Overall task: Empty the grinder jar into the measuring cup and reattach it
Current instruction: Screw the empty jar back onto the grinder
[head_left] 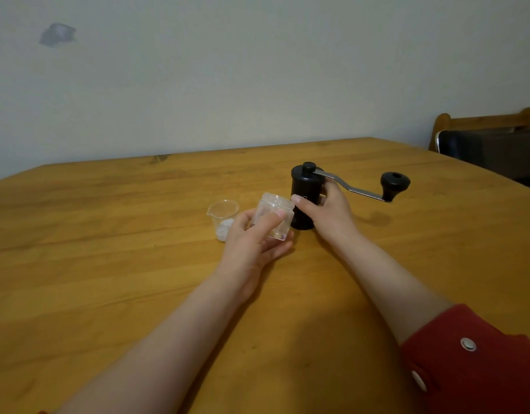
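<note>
A clear grinder jar (275, 211) is held upright just above the wooden table (108, 264) by my left hand (253, 243), thumb across its front and fingers beneath. The jar looks nearly empty. To its left stands a small clear measuring cup (222, 213) with white granules at its bottom. Right beside the jar stands the black grinder body (305, 189), and my right hand (325, 210) grips it round its lower half. Its metal crank handle (362, 191) with a black knob sticks out to the right.
A wooden chair (482, 124) with a dark cushion stands past the table's far right corner. A pale wall runs behind the table's far edge. A red sleeve (473, 363) covers my right forearm near the camera.
</note>
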